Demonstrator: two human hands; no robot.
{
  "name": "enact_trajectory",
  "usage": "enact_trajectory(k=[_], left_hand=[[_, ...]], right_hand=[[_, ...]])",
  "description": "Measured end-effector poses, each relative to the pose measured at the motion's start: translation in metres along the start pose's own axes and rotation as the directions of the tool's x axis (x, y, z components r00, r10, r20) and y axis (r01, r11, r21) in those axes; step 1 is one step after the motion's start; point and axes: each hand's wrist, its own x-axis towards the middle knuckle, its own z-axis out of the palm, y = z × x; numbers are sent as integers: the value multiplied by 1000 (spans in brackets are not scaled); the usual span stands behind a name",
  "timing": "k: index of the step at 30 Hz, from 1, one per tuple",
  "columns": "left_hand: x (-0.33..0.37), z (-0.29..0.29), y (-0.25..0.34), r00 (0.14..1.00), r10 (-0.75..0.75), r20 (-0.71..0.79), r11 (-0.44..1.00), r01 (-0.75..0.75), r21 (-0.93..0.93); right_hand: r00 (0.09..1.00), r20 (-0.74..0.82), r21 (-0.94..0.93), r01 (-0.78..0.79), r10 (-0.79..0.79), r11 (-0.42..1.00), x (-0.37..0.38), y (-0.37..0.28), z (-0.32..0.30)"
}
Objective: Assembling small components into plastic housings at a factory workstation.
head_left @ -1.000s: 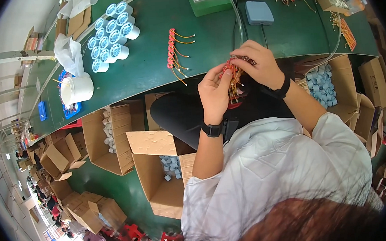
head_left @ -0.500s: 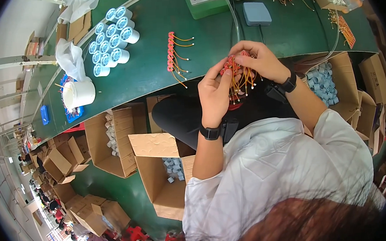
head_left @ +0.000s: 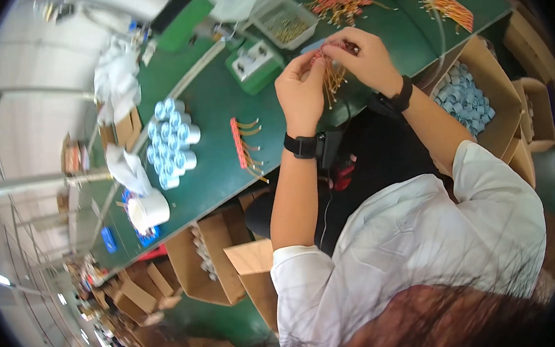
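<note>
Both my hands are raised together at the near edge of the green table [head_left: 216, 178]. Between their fingers is a bunch of small red parts with orange wires [head_left: 334, 85], its pale-tipped ends dangling. My left hand [head_left: 301, 96] pinches the bunch from the left. From the other side, the bent fingers and thumb of my right hand [head_left: 367, 59] close over the red parts, hiding most of them. To the left on the table lies a straight row of similar red parts [head_left: 237, 144], wires pointing right.
Blue-and-white cups [head_left: 174, 139] stand grouped at left, near a white tub [head_left: 153, 209]. Beyond my hands are a green-based device [head_left: 256, 65], a tray of small brass-coloured parts [head_left: 289, 29] and a red wired pile [head_left: 342, 0]. An open carton [head_left: 502, 87] at right holds light-blue pieces [head_left: 464, 103].
The view has tilted, so the table slants more. My hands have moved up and away from my lap with the wired bunch, and my fingers now cover more of the red parts.
</note>
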Motion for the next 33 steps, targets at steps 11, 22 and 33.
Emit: enact_trajectory(k=[11,22,33], left_hand=[[117,97,-11,955,-124,268,992,117,43],[169,128,-46,936,-282,211,938,224,263],[-2,-55,8,925,380,-30,429,-148,891]], right_hand=[[968,12,165,-247,249,955,50,60,-102],[999,22,-391,45,-40,919,85,111,-131],[994,-105,-135,17,-31,991,11,115,-164]])
